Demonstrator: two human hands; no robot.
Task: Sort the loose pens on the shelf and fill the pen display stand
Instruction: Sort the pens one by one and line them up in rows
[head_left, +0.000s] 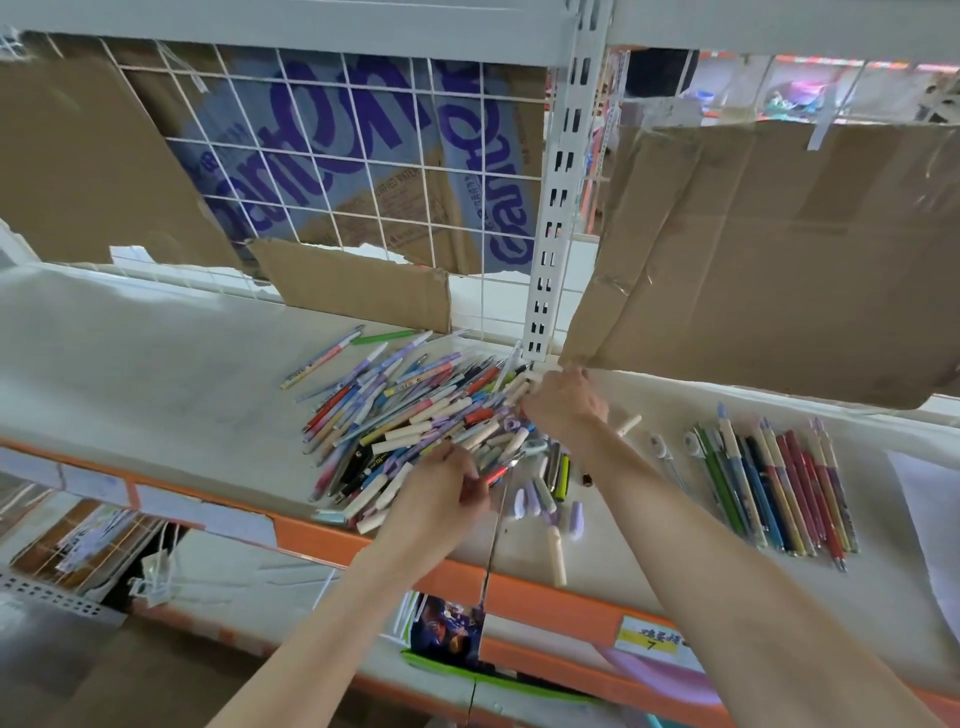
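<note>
Head view, looking down on a pale shelf (130, 364) with an orange front edge (519, 577), read from left to right. At 10 o'clock, brown cardboard (78, 166) leans behind a white wire grid (363, 171), and a carton printed with blue lettering (332, 145) shows through the mesh. Near the centre lies the heap of loose pens (395, 421), a tangle of red, blue, purple, cream and black barrels pointing every way, with a few strays such as a green pen (384, 337) just off its 11 o'clock edge. The left hand (441, 493) sits at the heap's 6 o'clock edge, its fingers curled down and pinching a red pen (493, 474) at the pile's fringe. Just right of it a few loose caps and short pieces (545, 499) in lilac and cream lie scattered toward the shelf's front. The right hand (563, 397) reaches to the heap's 3 o'clock corner, at the foot of the white slotted upright (558, 208); its fingers are bent into the pens there, but whether they actually grip one cannot be told from this angle. Further right, at about 3 o'clock on the shelf and well apart from the heap, a sorted row of pens (774, 488) lies side by side, roughly parallel, in green, blue, cream and red. Above it hangs a large creased cardboard sheet (779, 249). At 5 o'clock a yellow price label (649, 639) sits on the orange edge.
</note>
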